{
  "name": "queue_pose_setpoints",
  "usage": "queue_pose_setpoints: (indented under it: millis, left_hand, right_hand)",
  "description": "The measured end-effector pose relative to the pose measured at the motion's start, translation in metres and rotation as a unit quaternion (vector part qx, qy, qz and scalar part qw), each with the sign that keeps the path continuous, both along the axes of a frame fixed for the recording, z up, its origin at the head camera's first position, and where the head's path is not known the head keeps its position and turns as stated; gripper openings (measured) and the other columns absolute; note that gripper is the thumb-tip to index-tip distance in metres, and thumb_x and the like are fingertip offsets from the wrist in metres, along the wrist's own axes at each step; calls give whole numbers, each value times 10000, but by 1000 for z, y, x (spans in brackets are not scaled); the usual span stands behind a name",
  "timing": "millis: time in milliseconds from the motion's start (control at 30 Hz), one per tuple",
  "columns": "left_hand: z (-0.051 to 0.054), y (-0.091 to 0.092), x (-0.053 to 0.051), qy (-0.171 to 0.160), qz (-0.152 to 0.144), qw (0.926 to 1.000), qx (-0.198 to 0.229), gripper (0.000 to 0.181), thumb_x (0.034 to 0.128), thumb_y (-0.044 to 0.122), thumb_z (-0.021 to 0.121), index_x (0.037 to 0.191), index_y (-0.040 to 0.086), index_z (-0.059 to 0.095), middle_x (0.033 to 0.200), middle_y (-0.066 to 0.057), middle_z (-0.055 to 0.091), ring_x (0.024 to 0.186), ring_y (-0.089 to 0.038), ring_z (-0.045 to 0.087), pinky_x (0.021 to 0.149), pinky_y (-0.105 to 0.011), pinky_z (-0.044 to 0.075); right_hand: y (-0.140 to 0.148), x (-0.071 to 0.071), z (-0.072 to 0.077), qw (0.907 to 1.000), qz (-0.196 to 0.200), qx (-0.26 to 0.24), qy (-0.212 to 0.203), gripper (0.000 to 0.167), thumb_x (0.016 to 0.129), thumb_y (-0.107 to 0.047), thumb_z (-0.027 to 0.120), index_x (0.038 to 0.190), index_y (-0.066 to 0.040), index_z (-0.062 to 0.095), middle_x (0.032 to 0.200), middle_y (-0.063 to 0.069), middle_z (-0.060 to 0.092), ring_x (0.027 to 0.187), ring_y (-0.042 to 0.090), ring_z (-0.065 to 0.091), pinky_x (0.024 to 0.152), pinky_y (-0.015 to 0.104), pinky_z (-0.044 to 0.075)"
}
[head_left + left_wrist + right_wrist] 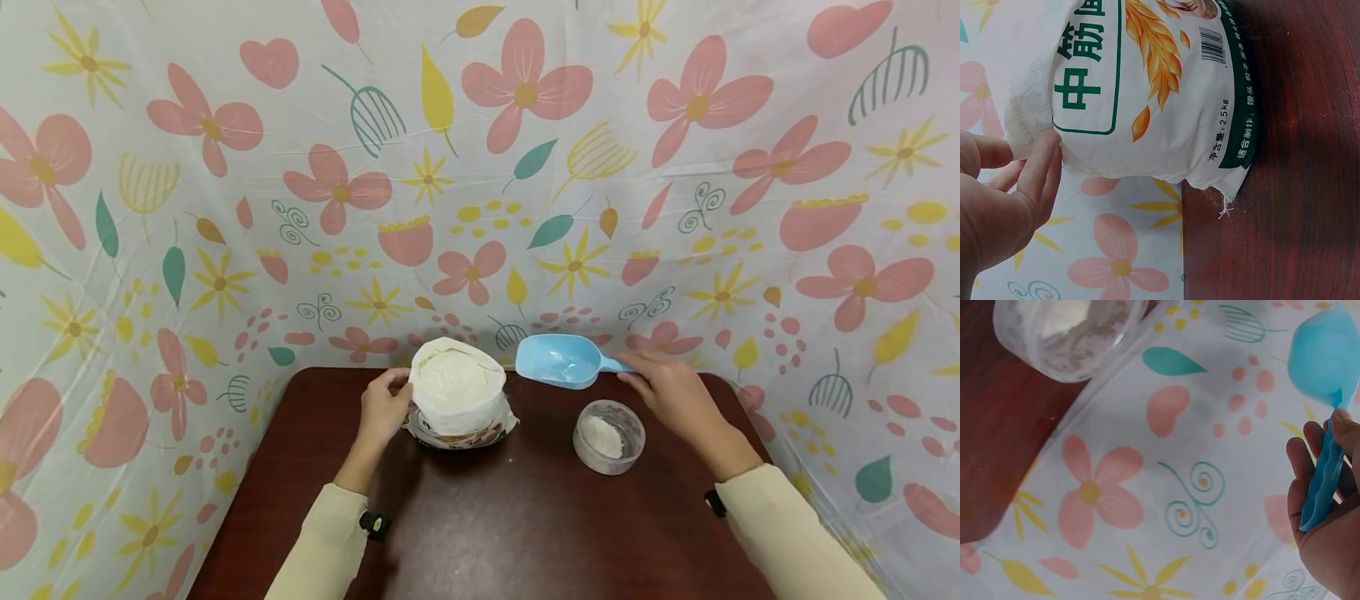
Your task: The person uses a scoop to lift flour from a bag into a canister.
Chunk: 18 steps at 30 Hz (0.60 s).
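A white bag (459, 392) of pale powder stands with its top folded outward at the back of the table. My left hand (385, 408) pinches the bag's left rim; in the left wrist view, thumb and fingers of the left hand (1016, 194) hold the edge of the printed bag (1160, 94). The right hand (675, 396) grips the handle of a light blue scoop (558, 360), held in the air between the bag and a clear round container (609, 437) with some white powder. The right wrist view shows fingers of the right hand (1329, 506) curled round the handle of the scoop (1322, 356).
The dark reddish-brown table (517, 525) meets a flower-patterned sheet (480, 208) behind and at both sides. A small white speck lies on the table in front of the bag.
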State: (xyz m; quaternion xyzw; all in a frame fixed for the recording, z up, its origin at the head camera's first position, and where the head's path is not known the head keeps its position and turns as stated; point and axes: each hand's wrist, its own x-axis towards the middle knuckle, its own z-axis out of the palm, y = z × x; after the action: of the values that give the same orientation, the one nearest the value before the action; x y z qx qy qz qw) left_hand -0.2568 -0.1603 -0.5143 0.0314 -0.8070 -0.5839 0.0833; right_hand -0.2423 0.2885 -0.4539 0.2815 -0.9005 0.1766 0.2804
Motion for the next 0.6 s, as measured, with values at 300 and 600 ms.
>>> queue_pose_setpoints:
  millis: [300, 600]
  left_hand:
    - [1, -1, 0, -37, 29, 10000, -14, 245, 994, 51, 640, 1224, 39, 722, 1088, -207, 675, 799, -182, 699, 642, -272, 648]
    - [0, -1, 0, -19, 45, 10000, -65, 243, 987, 49, 641, 1215, 33, 723, 1087, -209, 686, 805, -180, 706, 641, -285, 651]
  right_hand:
    - [-14, -12, 18, 9987, 380, 303, 121, 392, 827, -43, 832, 1209, -86, 755, 992, 74, 732, 870, 256, 700, 726, 452, 603]
    - [-29, -20, 32, 9972, 561, 496, -67, 408, 861, -65, 814, 1258, -131, 744, 1078, 61, 767, 942, 253, 728, 763, 437, 620]
